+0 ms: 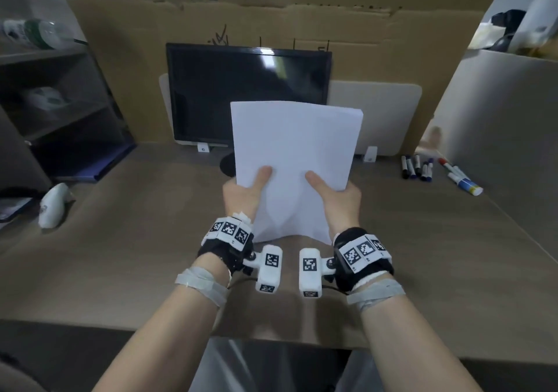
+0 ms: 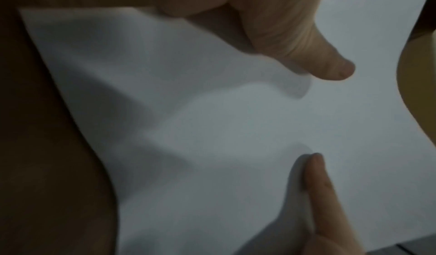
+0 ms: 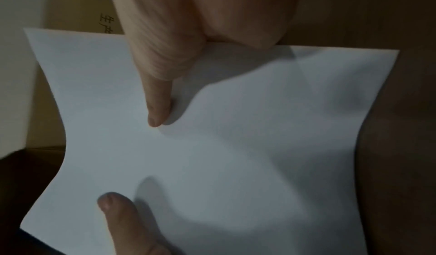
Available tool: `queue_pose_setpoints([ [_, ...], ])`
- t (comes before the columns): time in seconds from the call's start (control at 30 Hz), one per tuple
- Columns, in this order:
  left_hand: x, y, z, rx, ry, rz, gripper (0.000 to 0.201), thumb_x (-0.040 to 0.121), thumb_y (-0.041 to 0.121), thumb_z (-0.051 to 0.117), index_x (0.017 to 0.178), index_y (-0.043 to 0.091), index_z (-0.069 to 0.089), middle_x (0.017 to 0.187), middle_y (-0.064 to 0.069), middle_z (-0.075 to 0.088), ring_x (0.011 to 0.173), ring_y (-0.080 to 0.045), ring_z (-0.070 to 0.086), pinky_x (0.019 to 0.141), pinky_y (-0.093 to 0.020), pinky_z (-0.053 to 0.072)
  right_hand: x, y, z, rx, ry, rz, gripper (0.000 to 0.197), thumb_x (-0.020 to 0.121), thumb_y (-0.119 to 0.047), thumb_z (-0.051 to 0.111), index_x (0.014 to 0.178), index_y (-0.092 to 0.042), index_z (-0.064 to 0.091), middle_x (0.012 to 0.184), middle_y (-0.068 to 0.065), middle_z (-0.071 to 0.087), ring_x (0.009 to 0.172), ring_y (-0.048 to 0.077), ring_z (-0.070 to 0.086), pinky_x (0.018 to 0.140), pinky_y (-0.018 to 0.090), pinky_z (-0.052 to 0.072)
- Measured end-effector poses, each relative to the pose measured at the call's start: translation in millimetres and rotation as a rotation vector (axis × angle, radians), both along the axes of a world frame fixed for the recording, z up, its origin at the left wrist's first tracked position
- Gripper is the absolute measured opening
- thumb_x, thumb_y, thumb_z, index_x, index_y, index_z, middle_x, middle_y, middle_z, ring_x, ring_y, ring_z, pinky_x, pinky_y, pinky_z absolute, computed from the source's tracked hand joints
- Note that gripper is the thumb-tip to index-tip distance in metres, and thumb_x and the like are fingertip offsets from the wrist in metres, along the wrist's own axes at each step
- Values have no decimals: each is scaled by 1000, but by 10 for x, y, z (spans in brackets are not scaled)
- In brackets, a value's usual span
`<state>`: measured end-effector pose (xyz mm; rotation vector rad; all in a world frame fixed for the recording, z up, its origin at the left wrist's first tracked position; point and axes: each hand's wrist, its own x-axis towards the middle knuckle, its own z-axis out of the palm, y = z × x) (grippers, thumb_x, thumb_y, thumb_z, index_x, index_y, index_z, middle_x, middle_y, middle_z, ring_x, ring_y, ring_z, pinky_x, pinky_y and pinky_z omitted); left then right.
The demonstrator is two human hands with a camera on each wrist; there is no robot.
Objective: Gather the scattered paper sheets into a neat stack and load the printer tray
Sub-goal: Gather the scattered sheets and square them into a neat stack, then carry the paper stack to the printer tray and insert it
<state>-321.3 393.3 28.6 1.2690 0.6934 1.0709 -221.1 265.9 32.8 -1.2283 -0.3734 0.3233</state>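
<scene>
A stack of white paper sheets (image 1: 296,156) is held above the brown desk (image 1: 422,240), tilted up in front of the monitor. My left hand (image 1: 246,194) grips its lower left edge with the thumb on top. My right hand (image 1: 336,195) grips the lower right edge the same way. The fingers under the sheets are hidden. The left wrist view shows the left thumb (image 2: 330,66) pressing the paper (image 2: 212,128). The right wrist view shows the right thumb (image 3: 156,107) on the paper (image 3: 235,147), which bows slightly between the hands. No printer tray is in view.
A dark monitor (image 1: 247,96) stands behind the paper against a cardboard wall (image 1: 392,44). Several markers (image 1: 419,168) lie at the back right. A grey shelf unit (image 1: 60,114) is on the left, with a white object (image 1: 52,206) on the desk beside it.
</scene>
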Motion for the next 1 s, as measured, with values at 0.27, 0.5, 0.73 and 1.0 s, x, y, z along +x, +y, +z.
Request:
queue_pose_setpoints([
  [0.27, -26, 98, 65, 54, 109, -59, 20, 78, 37, 78, 75, 24, 64, 79, 12, 68, 70, -1, 67, 64, -14, 46, 84, -54, 11, -41, 29, 82, 27, 70, -15, 88, 93, -10, 74, 93, 4, 78, 81, 16, 76, 66, 26, 60],
  [0.5, -44, 75, -70, 4, 150, -60, 23, 77, 37, 80, 71, 21, 64, 75, 10, 67, 63, 2, 63, 54, -8, 49, 148, -147, -38, -110, 22, 124, 31, 69, -18, 89, 95, -12, 74, 89, -1, 79, 81, 15, 76, 67, 28, 61],
  [0.73, -36, -73, -309, -44, 248, -85, 33, 73, 44, 81, 66, 16, 65, 78, -4, 69, 74, -19, 63, 72, -33, 51, 144, -246, -485, -295, 53, 105, 51, 59, -26, 95, 101, -9, 74, 95, -1, 78, 88, 15, 75, 87, 36, 59],
  [1.0, 168, -581, 98, 42, 10, -195, 11, 83, 26, 76, 84, 26, 65, 87, 19, 67, 70, 16, 64, 68, -6, 47, 211, -898, -115, -191, 8, 67, 30, 71, -15, 88, 97, -11, 74, 97, 3, 78, 90, 16, 75, 75, 27, 60],
])
